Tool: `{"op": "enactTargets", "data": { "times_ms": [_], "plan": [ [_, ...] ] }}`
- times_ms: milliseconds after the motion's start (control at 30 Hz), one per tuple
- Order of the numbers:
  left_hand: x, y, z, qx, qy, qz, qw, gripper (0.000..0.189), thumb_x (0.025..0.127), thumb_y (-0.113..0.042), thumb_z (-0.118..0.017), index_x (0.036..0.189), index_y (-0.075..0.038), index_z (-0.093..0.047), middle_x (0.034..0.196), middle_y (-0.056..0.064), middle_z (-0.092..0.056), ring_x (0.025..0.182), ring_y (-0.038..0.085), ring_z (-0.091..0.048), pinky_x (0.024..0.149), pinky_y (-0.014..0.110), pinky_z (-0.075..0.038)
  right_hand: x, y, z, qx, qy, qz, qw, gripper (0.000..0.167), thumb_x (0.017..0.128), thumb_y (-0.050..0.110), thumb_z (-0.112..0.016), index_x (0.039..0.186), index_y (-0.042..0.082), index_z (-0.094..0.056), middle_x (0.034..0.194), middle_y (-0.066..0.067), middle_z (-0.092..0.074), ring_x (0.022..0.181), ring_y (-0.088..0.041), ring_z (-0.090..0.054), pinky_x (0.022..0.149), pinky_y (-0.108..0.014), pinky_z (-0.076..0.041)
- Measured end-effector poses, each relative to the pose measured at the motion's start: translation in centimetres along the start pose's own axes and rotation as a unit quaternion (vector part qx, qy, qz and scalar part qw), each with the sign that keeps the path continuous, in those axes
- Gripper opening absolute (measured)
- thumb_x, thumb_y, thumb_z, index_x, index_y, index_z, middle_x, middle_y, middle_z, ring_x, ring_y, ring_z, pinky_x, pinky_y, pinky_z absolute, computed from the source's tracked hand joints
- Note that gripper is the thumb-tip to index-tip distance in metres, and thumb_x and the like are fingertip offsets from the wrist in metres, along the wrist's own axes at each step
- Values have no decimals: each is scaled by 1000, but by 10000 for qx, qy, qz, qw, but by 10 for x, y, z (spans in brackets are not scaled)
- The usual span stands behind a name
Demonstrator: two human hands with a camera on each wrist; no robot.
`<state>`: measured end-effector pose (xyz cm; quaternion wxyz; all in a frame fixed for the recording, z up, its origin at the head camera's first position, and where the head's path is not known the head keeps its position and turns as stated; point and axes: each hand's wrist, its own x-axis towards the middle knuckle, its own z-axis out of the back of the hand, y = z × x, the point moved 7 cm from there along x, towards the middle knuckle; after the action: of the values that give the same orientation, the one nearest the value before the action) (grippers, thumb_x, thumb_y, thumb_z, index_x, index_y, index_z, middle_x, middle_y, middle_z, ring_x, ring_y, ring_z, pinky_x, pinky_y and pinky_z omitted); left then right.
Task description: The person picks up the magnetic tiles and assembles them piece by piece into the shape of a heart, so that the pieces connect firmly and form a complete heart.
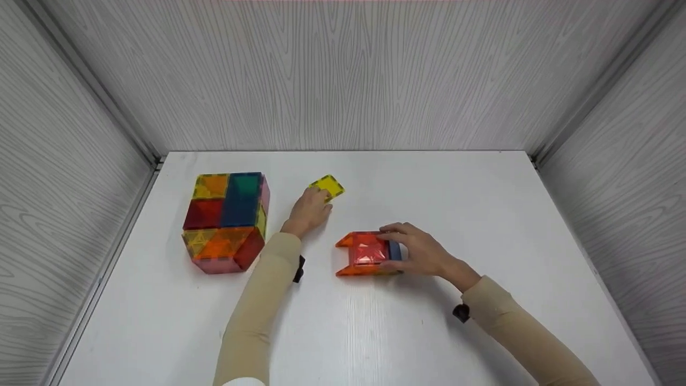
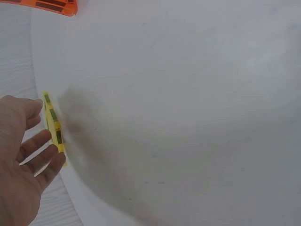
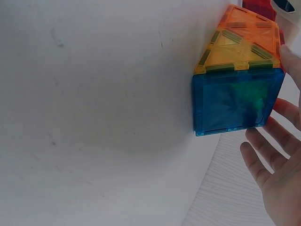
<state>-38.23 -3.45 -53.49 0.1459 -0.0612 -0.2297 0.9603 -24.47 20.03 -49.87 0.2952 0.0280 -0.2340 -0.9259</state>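
In the head view my left hand (image 1: 311,209) reaches over a yellow square magnetic tile (image 1: 331,185) and pinches it by its near side. The left wrist view shows that yellow tile (image 2: 55,127) nearly edge-on, between the thumb and fingers. My right hand (image 1: 420,249) grips a small magnetic-tile structure (image 1: 368,249) at its right end, thumb on the near side and fingers on the far side. The structure has a red top, orange triangles jutting left, and a blue tile (image 3: 237,102) closing the right end. A yellow triangle (image 3: 235,49) joins its near side.
To the left stands a larger block of magnetic tiles (image 1: 222,214) in red, blue, green, yellow and orange. Everything sits on a white tabletop (image 1: 343,327), with grey wood-grain panels (image 1: 343,75) at the back and on both sides.
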Motion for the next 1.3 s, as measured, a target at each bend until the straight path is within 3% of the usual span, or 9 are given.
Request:
{"op": "enactTargets", "data": {
  "times_ms": [133, 300, 500, 767, 867, 967, 1100, 1300],
  "plan": [
    [0, 2, -4, 118, 26, 104, 9999, 39, 107, -25, -61, 140, -4, -62, 142, 17, -60, 134, 33, -57, 121, 47, -45, 2, 1, 0, -15, 68, 19, 10000, 64, 91, 49, -81, 145, 19, -65, 152, -6, -58, 140, -29, -56, 113, -53, -53],
    [-9, 2, -8, 154, 34, 58, 9999, 41, 106, -25, -63, 143, -5, -61, 144, 16, -59, 132, 33, -56, 122, 47, -45, 1, 0, 2, -31, 66, 8, 10000, 64, 91, 49, -81, 145, 18, -65, 152, -7, -59, 140, -29, -56, 112, -53, -53],
    [-30, 3, -13, 366, 140, -187, 9991, 40, 106, -25, -64, 141, -5, -61, 144, 17, -57, 130, 34, -55, 121, 46, -46, 0, -1, 3, -47, 20, 18, 10000, 64, 91, 51, -80, 144, 18, -65, 152, -6, -59, 140, -29, -56, 112, -54, -53],
    [-64, 5, -12, 297, 262, -160, 9991, 38, 105, -28, -66, 138, -9, -65, 144, 14, -57, 132, 32, -54, 122, 47, -45, -1, 0, 1, -18, -1, 81, 10000, 64, 92, 51, -79, 145, 19, -64, 152, -6, -59, 139, -29, -57, 112, -53, -53],
    [-70, 4, -8, 349, 200, -194, 9990, 38, 105, -30, -66, 136, -8, -67, 141, 15, -60, 130, 33, -56, 120, 48, -47, -1, 1, -1, -19, 20, 81, 10000, 65, 92, 52, -78, 146, 19, -64, 152, -6, -59, 139, -29, -57, 112, -53, -53],
    [-66, 4, -3, 427, -12, -151, 9990, 41, 105, -33, -67, 136, -6, -66, 137, 16, -62, 124, 33, -58, 116, 47, -49, -1, 1, -3, -10, 71, 95, 9999, 65, 93, 53, -77, 146, 19, -63, 153, -6, -58, 139, -30, -57, 112, -54, -53],
    [-46, 4, 4, 381, -346, -59, 9987, 50, 103, -37, -69, 140, -5, -62, 136, 18, -59, 120, 34, -56, 111, 46, -49, -1, 0, -3, 17, 82, 51, 10000, 65, 92, 52, -78, 146, 18, -63, 153, -7, -58, 140, -30, -56, 112, -54, -53],
    [-22, 4, -5, 240, -366, 6, 9990, 58, 100, -44, -70, 143, -7, -58, 142, 19, -54, 127, 36, -52, 112, 48, -44, 1, -1, 0, -45, 97, 25, 9999, 66, 93, 53, -78, 147, 18, -63, 154, -7, -57, 141, -30, -55, 112, -54, -53]
  ]
}}
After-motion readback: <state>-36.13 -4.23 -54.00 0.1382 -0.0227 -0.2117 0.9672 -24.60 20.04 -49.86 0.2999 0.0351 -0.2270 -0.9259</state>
